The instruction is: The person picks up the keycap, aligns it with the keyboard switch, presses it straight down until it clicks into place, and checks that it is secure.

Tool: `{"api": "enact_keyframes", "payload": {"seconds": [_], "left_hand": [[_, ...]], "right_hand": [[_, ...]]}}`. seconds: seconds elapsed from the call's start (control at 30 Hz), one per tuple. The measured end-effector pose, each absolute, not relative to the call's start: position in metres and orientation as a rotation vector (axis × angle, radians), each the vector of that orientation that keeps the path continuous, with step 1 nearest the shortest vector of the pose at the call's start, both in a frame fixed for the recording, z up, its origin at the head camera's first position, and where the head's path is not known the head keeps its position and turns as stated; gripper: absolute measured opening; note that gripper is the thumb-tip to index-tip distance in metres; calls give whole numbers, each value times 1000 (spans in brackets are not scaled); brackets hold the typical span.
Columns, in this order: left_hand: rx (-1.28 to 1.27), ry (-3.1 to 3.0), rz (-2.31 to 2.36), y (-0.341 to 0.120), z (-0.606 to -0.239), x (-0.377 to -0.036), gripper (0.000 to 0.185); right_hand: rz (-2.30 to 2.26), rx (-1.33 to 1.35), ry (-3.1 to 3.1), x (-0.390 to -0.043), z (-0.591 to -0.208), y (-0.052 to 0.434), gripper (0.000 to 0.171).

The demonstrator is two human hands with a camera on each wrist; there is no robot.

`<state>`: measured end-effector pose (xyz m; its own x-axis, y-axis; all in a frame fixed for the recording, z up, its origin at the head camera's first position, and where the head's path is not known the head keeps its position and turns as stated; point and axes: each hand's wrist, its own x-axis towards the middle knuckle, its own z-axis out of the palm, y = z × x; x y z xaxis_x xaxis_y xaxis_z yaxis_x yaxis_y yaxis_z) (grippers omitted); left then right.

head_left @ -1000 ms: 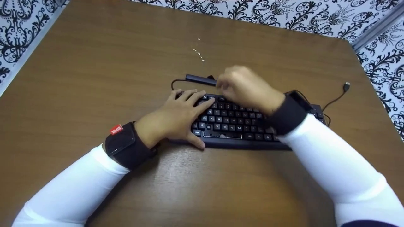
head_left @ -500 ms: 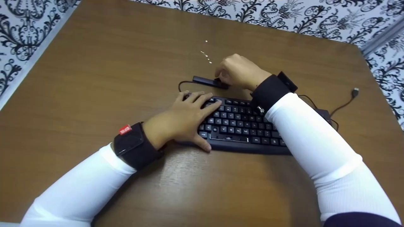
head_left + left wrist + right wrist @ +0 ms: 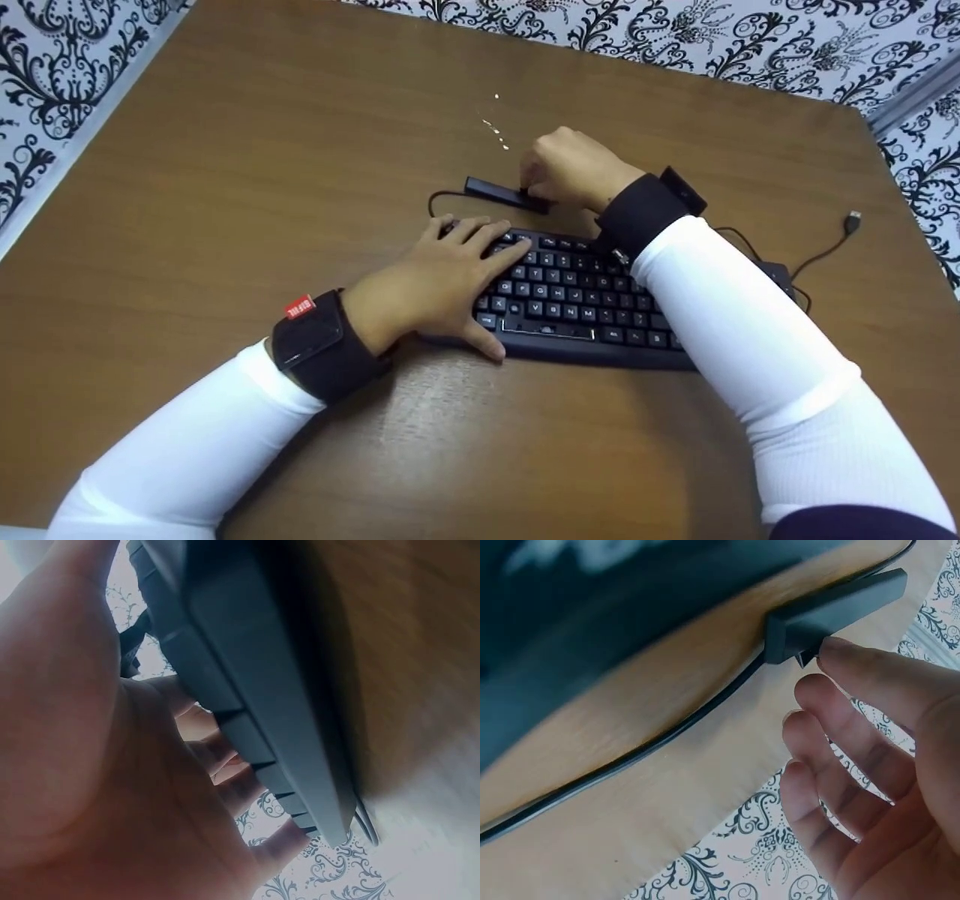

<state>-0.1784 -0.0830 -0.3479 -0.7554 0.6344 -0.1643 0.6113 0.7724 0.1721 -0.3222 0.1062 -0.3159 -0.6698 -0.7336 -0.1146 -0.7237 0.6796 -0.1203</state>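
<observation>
A black keyboard (image 3: 570, 292) lies on the wooden table. My left hand (image 3: 442, 289) rests over its left end, fingers spread across the keys and thumb at the front edge. In the left wrist view the keyboard's side stands close to the palm. Behind the keyboard lies a slim black bar (image 3: 499, 193) that looks like a USB hub, with a cable at its end. My right hand (image 3: 574, 169) is at the bar's right part. Its thumb and forefinger pinch a small black plug (image 3: 807, 657) on the bar's side, mostly hidden by the fingertips.
A black cable with a USB plug (image 3: 852, 223) lies to the right of the keyboard. Several small white specks (image 3: 495, 131) show on the table behind the bar. White walls with a black floral pattern (image 3: 690, 34) border the table.
My right hand has moved from above the keyboard's back edge to the slim bar and now pinches the small plug there. The left hand keeps its place on the keyboard.
</observation>
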Motion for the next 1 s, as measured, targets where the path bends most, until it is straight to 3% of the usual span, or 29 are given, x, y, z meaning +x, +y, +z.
{"api": "enact_keyframes", "payload": {"seconds": [0.57, 0.8, 1.0], "left_hand": [[995, 2766, 156, -83, -351, -178, 129], [1001, 2758, 146, -83, -350, -178, 128], [994, 2745, 140, -83, -347, -178, 129]], "right_hand": [[-237, -1077, 2764, -319, -323, 114, 4], [-288, -1031, 2758, -318, -323, 121, 17], [-167, -1069, 2792, -318, -321, 130, 10]]}}
